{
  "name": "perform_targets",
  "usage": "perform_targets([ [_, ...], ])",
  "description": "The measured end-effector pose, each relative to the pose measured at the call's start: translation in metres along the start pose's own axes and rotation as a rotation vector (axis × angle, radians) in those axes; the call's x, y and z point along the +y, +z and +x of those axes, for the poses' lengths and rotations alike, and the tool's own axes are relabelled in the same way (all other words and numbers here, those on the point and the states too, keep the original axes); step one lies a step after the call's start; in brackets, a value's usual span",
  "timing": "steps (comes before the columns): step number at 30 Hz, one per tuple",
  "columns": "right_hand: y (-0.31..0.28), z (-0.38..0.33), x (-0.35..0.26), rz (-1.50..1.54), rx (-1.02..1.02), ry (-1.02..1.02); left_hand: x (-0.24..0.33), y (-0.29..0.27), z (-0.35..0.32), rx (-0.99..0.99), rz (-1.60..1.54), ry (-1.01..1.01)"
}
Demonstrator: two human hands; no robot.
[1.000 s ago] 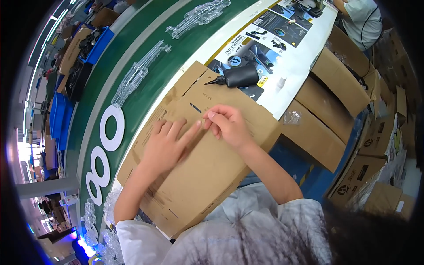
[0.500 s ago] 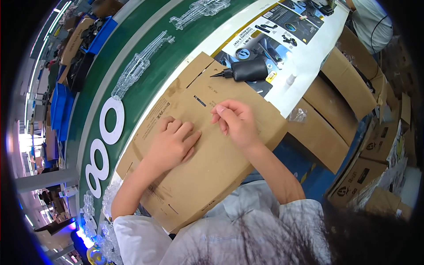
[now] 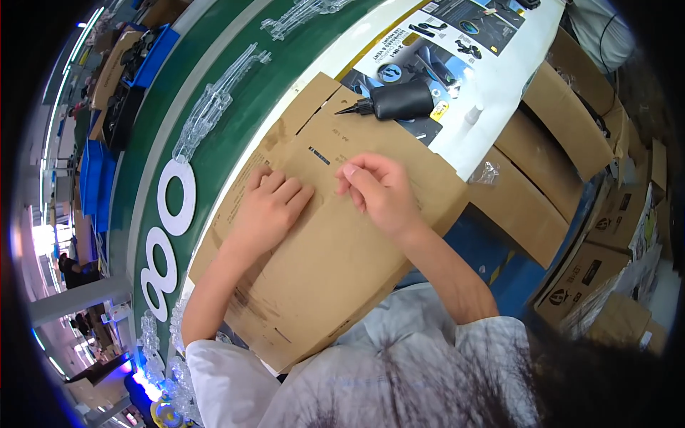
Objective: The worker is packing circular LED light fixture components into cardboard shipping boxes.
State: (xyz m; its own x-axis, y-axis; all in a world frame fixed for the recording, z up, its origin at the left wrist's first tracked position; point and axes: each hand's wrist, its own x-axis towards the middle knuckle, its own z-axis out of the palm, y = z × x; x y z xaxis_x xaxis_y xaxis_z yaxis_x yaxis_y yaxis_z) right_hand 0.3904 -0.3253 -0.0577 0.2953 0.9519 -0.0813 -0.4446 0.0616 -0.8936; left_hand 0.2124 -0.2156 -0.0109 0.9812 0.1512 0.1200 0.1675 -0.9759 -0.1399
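At far left, an upper blue bin (image 3: 160, 60) holds dark items, their kind too small to tell; a lower blue bin (image 3: 90, 175) stands nearer. On the green belt (image 3: 280, 75) lie three flat white rings (image 3: 187, 221) and clear moulded plastic pieces (image 3: 207, 110).

The left hand (image 3: 267, 210) rests on the cardboard box (image 3: 335, 250), fingers loosely curled; nothing shows in its grip, though the palm is hidden from me. The box lies aslant at the near edge of the white desk (image 3: 494, 100), against the person's front. It is plain brown, its broad face flat, with dark smudges toward the lower left, a narrow dark slot near the far edge and small dark print. Its contents cannot be seen.

Over the box, the right hand (image 3: 382, 189) has thumb and forefinger drawn together; I cannot tell whether this grip has hold of anything. Beyond it a black nozzle bottle (image 3: 403, 102) lies on its side, tip pointing left, beside printed cards (image 3: 421, 64) bearing product pictures and lettering. A small white bottle (image 3: 472, 114) stands near. Rightward are open cartons (image 3: 524, 203), then closed cartons (image 3: 567, 289) with dark printed marks.
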Motion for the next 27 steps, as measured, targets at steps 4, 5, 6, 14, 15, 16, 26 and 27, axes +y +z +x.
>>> perform_targets([
  [4, 0.003, 0.002, -0.002, 0.029, 0.009, 0.022, 0.002, -0.006, -0.014, -0.032, -0.094, 0.102],
  [5, 0.002, 0.000, -0.002, 0.027, 0.016, 0.030, 0.003, -0.006, -0.016, -0.057, -0.121, 0.113],
  [6, 0.001, 0.001, -0.003, 0.020, 0.005, 0.021, 0.004, -0.007, -0.016, -0.060, -0.119, 0.105],
  [14, 0.003, 0.003, 0.001, -0.004, -0.005, 0.024, 0.005, -0.008, -0.011, -0.095, -0.115, 0.078],
  [15, 0.005, 0.001, 0.000, -0.006, 0.006, 0.021, 0.007, -0.008, -0.009, -0.095, -0.119, 0.081],
  [16, 0.005, -0.001, -0.001, -0.009, 0.019, 0.018, 0.008, -0.007, -0.006, -0.091, -0.071, 0.080],
  [26, 0.002, 0.003, 0.003, -0.046, 0.021, -0.033, 0.017, -0.010, -0.008, -0.158, -0.139, 0.087],
  [27, 0.002, 0.003, 0.000, -0.032, 0.009, -0.023, 0.014, -0.010, -0.006, -0.159, -0.145, 0.084],
])
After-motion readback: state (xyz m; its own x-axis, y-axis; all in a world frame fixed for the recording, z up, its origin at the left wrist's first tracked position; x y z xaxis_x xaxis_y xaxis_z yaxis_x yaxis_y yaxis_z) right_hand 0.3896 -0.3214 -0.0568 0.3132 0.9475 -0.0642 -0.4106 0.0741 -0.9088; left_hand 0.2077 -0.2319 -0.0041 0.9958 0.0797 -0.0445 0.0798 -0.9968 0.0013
